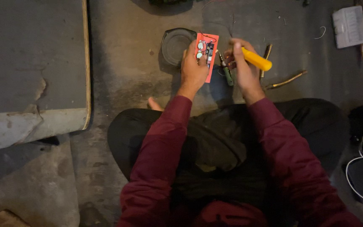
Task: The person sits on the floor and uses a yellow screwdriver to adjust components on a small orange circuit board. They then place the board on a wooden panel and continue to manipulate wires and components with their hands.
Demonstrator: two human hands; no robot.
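- Left hand [193,69] grips the red circuit board [209,52], long axis pointing away from the person
- Right hand [243,67] clasps the yellow-handled tool [257,60] just beside the board's right edge, nearer than anything else

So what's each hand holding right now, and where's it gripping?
The left hand holds the red circuit board by its left edge. The right hand grips the yellow-handled tool near the handle's front end.

We sit on the floor [127,84]. Our left hand [193,69] holds a circuit board [210,52] just left of our right hand [242,67], which holds a tool [257,60]. A round speaker [175,45] lies beyond the left hand, a board slab [30,54] far left, and two coiled springs [286,80] right.
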